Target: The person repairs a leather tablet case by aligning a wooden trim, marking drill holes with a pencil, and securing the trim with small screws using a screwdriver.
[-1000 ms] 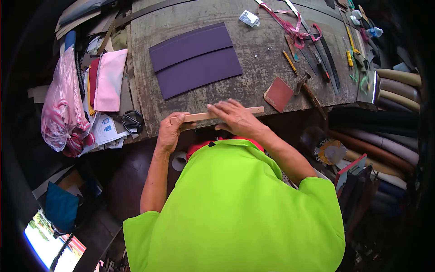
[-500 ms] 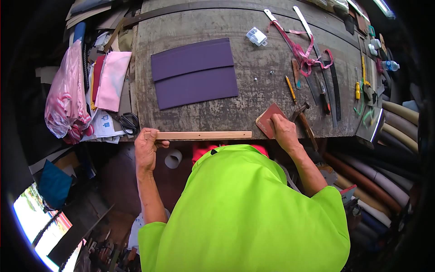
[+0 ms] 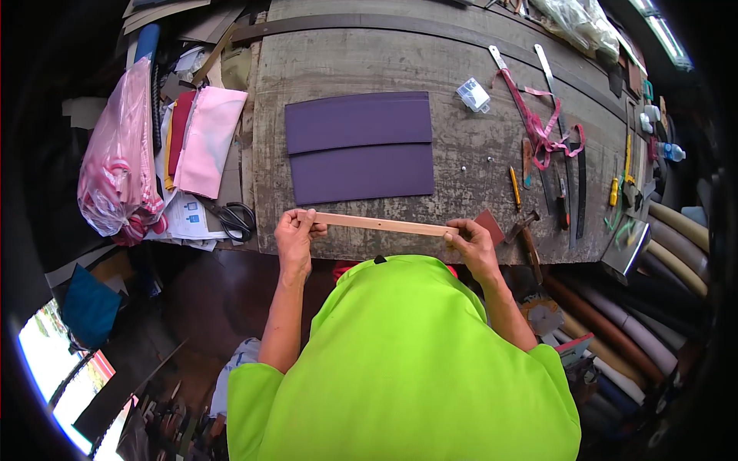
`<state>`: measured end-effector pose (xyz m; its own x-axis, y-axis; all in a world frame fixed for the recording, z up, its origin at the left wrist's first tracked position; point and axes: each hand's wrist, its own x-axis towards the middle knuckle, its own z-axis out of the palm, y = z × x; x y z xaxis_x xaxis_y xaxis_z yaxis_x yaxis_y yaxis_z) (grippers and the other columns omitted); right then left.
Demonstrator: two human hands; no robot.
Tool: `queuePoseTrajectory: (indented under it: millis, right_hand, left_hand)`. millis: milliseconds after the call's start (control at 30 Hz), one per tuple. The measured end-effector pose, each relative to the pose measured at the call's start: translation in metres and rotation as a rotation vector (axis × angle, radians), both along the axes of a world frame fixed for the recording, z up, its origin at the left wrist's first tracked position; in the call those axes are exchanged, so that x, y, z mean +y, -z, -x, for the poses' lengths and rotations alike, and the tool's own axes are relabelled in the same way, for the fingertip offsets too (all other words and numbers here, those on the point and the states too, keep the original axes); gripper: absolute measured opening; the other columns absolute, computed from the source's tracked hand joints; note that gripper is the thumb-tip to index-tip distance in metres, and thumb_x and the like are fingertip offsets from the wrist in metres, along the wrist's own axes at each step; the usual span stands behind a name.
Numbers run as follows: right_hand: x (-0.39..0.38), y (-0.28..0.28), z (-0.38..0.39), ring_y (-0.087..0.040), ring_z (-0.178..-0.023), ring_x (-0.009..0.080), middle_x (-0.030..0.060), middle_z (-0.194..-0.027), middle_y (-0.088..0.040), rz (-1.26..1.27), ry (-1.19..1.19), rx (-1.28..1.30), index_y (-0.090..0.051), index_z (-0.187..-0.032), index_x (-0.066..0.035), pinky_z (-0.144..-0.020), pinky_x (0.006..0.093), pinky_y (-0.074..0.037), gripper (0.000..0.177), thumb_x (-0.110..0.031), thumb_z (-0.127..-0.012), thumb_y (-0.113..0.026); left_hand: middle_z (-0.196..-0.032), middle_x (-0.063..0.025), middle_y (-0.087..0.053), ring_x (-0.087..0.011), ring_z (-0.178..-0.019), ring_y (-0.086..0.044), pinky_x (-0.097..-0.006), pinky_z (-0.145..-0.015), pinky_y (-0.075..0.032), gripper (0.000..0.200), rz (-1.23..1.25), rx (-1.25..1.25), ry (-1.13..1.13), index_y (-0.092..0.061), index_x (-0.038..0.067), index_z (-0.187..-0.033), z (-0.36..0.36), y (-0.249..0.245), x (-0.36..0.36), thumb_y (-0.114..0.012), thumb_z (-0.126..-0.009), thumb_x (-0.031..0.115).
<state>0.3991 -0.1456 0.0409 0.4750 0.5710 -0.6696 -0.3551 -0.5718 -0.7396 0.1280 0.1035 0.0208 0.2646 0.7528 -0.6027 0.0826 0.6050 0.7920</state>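
A thin, pale wooden strip (image 3: pixel 384 225) with small dark holes spans between my two hands at the near edge of the workbench. My left hand (image 3: pixel 296 237) pinches its left end, and my right hand (image 3: pixel 474 250) grips the right end between thumb and fingers. Just behind my right hand lies a reddish-brown square piece (image 3: pixel 490 224), partly covered by the hand. Beside it rests a hammer (image 3: pixel 528 240) with a wooden handle. Beyond the strip, a dark purple folded panel (image 3: pixel 360 147) lies flat on the bench.
To the right are a pencil (image 3: pixel 515 189), metal rulers (image 3: pixel 547 77), a tangled pink tape (image 3: pixel 541 138) and a small clear plastic box (image 3: pixel 473 95). On the left sit scissors (image 3: pixel 234 220), pink fabric (image 3: pixel 211 142) and a plastic bag (image 3: pixel 117 154). Rolled material (image 3: pixel 615 323) is stacked at lower right.
My right hand has let go of the reddish-brown piece and taken the strip's right end. The strip now slants slightly down to the right. The camera view has shifted.
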Motion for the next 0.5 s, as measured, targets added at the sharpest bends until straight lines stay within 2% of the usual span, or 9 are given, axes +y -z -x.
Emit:
queuePoseTrajectory:
  millis: [33, 67, 100, 167, 200, 233, 367, 467, 500]
  right_hand:
    - [0.013, 0.007, 0.0, -0.067, -0.081, 0.0129, 0.0088, -0.095, -0.069, -0.069, 0.107, 0.041, -0.058, -0.122, 0.007, -0.076, 0.0293, -0.058, 0.035, -0.008, -0.094, -0.074]
    - [0.03, 0.012, -0.003, -0.067, -0.082, 0.0135, 0.0092, -0.096, -0.069, -0.121, 0.167, 0.036, -0.056, -0.123, 0.007, -0.077, 0.0295, -0.059, 0.036, -0.007, -0.094, -0.073]
    - [0.048, 0.016, -0.007, -0.068, -0.083, 0.014, 0.0096, -0.097, -0.068, -0.172, 0.229, 0.032, -0.055, -0.123, 0.006, -0.077, 0.0297, -0.059, 0.037, -0.006, -0.094, -0.073]
    - [0.087, 0.02, -0.022, -0.068, -0.087, 0.0163, 0.0118, -0.101, -0.067, -0.224, 0.32, -0.001, -0.052, -0.123, 0.005, -0.079, 0.0311, -0.06, 0.037, -0.005, -0.094, -0.072]
    - [0.107, 0.025, -0.031, -0.069, -0.089, 0.0178, 0.0136, -0.105, -0.066, -0.255, 0.368, -0.023, -0.052, -0.122, 0.005, -0.082, 0.0322, -0.061, 0.038, -0.007, -0.093, -0.074]
    - [0.126, 0.031, -0.041, -0.069, -0.089, 0.0182, 0.0141, -0.107, -0.066, -0.273, 0.384, -0.025, -0.053, -0.122, 0.005, -0.083, 0.0326, -0.061, 0.037, -0.007, -0.094, -0.073]
    - [0.194, 0.041, -0.07, -0.069, -0.091, 0.0176, 0.0131, -0.108, -0.067, -0.267, 0.468, -0.062, -0.059, -0.125, 0.007, -0.084, 0.0313, -0.06, 0.035, -0.008, -0.096, -0.071]
    - [0.225, 0.048, -0.085, -0.069, -0.092, 0.0153, 0.0108, -0.107, -0.069, -0.178, 0.406, -0.209, -0.063, -0.126, 0.006, -0.084, 0.0284, -0.059, 0.034, -0.011, -0.098, -0.071]
    - [0.23, 0.052, -0.089, -0.067, -0.09, 0.013, 0.0084, -0.105, -0.071, -0.15, 0.392, -0.257, -0.065, -0.126, 0.005, -0.082, 0.0253, -0.057, 0.035, -0.014, -0.098, -0.072]
  left_hand:
    - [-0.088, -0.0082, -0.066, -0.0169, -0.072, -0.07, -0.0307, -0.067, -0.06, 0.018, -0.043, 0.03, -0.029, -0.056, 0.002, -0.108, -0.006, 0.004, 0.005, -0.065, -0.102, 0.016]
    - [-0.09, -0.008, -0.067, -0.0164, -0.073, -0.069, -0.0301, -0.068, -0.059, 0.017, -0.086, 0.058, -0.057, -0.057, 0.002, -0.11, -0.012, 0.008, 0.013, -0.064, -0.103, 0.016]
    - [-0.09, -0.0077, -0.067, -0.0149, -0.077, -0.068, -0.0288, -0.071, -0.058, 0.023, -0.13, 0.066, -0.086, -0.059, -0.001, -0.12, -0.019, 0.012, 0.025, -0.063, -0.104, 0.015]
    - [-0.089, -0.0074, -0.066, -0.0145, -0.079, -0.068, -0.0291, -0.074, -0.058, 0.028, -0.239, 0.128, -0.083, -0.06, -0.002, -0.125, -0.035, 0.021, 0.053, -0.062, -0.104, 0.015]
    - [-0.088, -0.0073, -0.066, -0.0142, -0.08, -0.067, -0.0292, -0.075, -0.058, 0.03, -0.291, 0.16, -0.081, -0.061, -0.003, -0.128, -0.043, 0.025, 0.068, -0.061, -0.104, 0.015]
    - [-0.096, -0.0072, -0.065, -0.0142, -0.088, -0.065, -0.0298, -0.081, -0.055, 0.032, -0.315, 0.217, -0.065, -0.064, -0.002, -0.13, -0.055, 0.021, 0.082, -0.061, -0.105, 0.017]
    - [-0.109, -0.0067, -0.059, -0.0151, -0.095, -0.059, -0.0306, -0.085, -0.049, 0.029, -0.581, 0.512, -0.044, -0.071, 0.001, -0.125, -0.087, 0.044, 0.131, -0.062, -0.104, 0.019]
    - [-0.105, -0.0097, -0.057, -0.0211, -0.092, -0.059, -0.0374, -0.083, -0.05, 0.032, -0.676, 0.639, -0.024, -0.069, 0.0, -0.128, -0.101, 0.063, 0.15, -0.062, -0.104, 0.02]
    - [-0.103, -0.01, -0.056, -0.0222, -0.092, -0.057, -0.0389, -0.084, -0.048, 0.031, -0.619, 0.635, -0.042, -0.068, 0.0, -0.128, -0.11, 0.061, 0.154, -0.064, -0.103, 0.019]
